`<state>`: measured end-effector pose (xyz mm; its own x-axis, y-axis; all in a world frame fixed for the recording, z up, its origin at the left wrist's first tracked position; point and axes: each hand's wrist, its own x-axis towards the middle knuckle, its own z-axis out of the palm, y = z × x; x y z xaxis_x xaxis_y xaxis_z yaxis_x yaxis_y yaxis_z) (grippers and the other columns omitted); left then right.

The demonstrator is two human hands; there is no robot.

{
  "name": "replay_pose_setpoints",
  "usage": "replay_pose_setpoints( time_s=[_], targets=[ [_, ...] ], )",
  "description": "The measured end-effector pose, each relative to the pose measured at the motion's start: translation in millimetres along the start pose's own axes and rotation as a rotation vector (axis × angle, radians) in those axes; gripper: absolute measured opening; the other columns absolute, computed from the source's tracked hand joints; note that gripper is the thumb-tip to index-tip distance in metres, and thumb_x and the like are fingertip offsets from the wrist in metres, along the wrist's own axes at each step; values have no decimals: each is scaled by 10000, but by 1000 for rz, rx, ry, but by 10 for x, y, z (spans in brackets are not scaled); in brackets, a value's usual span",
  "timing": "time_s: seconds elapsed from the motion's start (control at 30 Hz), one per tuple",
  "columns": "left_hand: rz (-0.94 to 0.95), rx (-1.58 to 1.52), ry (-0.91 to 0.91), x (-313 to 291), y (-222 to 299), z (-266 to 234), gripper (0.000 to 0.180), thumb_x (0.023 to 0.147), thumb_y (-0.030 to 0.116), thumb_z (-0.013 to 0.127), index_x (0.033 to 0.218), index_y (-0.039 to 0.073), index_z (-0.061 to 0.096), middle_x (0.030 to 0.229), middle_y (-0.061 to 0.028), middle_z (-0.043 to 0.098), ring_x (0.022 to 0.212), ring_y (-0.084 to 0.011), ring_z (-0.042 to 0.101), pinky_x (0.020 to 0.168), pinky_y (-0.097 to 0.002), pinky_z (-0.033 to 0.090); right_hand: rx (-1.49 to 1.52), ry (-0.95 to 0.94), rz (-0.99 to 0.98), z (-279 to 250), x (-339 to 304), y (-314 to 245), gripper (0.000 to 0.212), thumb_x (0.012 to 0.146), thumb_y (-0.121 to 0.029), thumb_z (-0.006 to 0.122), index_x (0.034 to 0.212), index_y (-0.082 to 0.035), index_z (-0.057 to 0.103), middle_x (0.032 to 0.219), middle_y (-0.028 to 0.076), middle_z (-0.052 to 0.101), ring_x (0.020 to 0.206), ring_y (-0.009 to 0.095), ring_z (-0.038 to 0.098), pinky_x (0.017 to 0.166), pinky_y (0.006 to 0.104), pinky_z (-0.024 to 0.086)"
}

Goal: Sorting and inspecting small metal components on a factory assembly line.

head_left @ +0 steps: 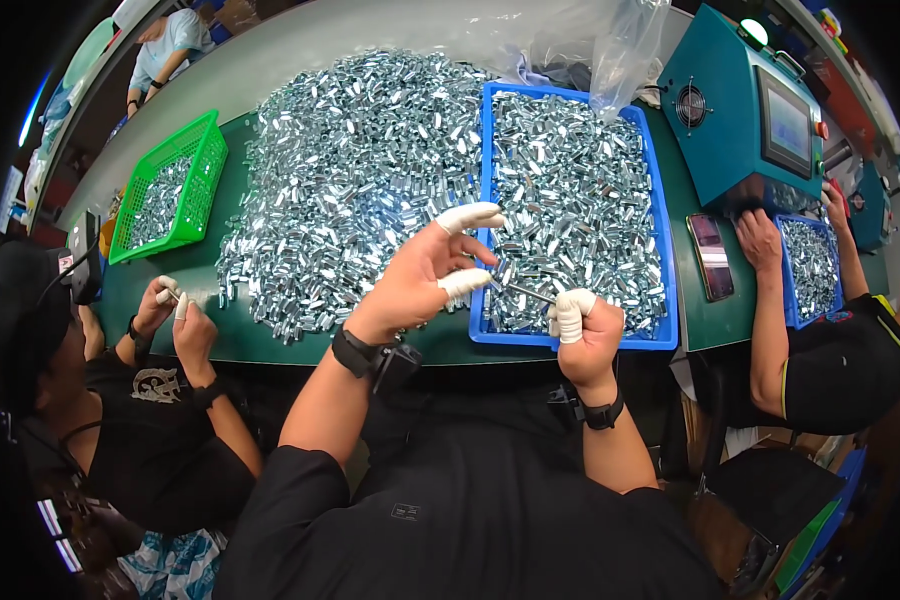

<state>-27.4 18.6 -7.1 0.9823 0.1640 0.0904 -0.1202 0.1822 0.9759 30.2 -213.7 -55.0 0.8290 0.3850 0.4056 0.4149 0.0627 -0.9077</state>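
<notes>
My left hand (pixel 415 275) is open over the near left edge of the blue tray (pixel 667 250), white covers on its thumb and forefinger and the fingers spread apart. Closed around a thin dark metal rod (pixel 532 294), my right hand (pixel 592 335) also wears white finger covers. The rod points left toward my left thumb. At its tip shows a small shiny metal piece (pixel 502 271); whether it sits on the rod or lies behind it, I cannot tell. Similar short silver pieces fill the tray. Left of it spreads a large loose pile (pixel 360 160) of them.
A green basket (pixel 158 246) with metal pieces stands at far left. On the right are a teal machine (pixel 710 150) with a screen, a phone (pixel 710 257) and a smaller blue tray (pixel 788 275). Co-workers' hands work on both sides. Clear plastic (pixel 628 55) hangs behind the tray.
</notes>
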Motion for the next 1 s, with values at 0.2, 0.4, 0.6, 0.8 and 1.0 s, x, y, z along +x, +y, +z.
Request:
replay_pose_setpoints(
  time_s=[0.2, 0.4, 0.6, 0.8, 1.0],
  targets=[
    [172, 1110, 107, -103, -125, -664, 336, 859, -53, 700, 1174, 64, 688, 1098, -95, 671, 1002, -221, 634, 843, -347, 527, 35, -19, -25, 35, -3, -1, 271, 1019, -123, 611, 790, 18, 640, 662, 33, 631, 538, 82, 563, 514, 232, 427],
    [263, 1401, 146, -69, -170, -703, 248, 895, -41, 668, 1126, 48, 682, 1047, -100, 681, 972, -208, 640, 872, -333, 512, -56, -59, -47, 12, 11, 8, 272, 1015, -110, 603, 781, 23, 641, 652, 36, 622, 546, 89, 570, 526, 237, 438],
    [-43, 600, 190, -151, -40, -311, 184, 953, -11, 637, 1123, 36, 690, 1046, -77, 672, 976, -176, 637, 887, -304, 497, -14, -45, 5, 12, 4, 40, 174, 974, -108, 685, 832, -7, 685, 675, 57, 665, 540, 129, 579, 522, 267, 441],
    [104, 443, -138, -240, -86, -27, 212, 973, -4, 621, 1167, 40, 696, 1102, -76, 668, 965, -157, 634, 848, -285, 498, -46, -55, 19, 20, 12, -7, 156, 956, -103, 701, 834, -6, 700, 674, 67, 663, 555, 160, 596, 529, 286, 447],
    [194, 556, -215, -225, -96, 95, 242, 966, -4, 632, 1195, 40, 696, 993, -48, 675, 903, -155, 639, 798, -288, 504, -176, -118, -35, 33, 58, -63, 129, 929, -93, 723, 827, -15, 713, 667, 93, 653, 556, 225, 597, 530, 319, 446]
  ],
)
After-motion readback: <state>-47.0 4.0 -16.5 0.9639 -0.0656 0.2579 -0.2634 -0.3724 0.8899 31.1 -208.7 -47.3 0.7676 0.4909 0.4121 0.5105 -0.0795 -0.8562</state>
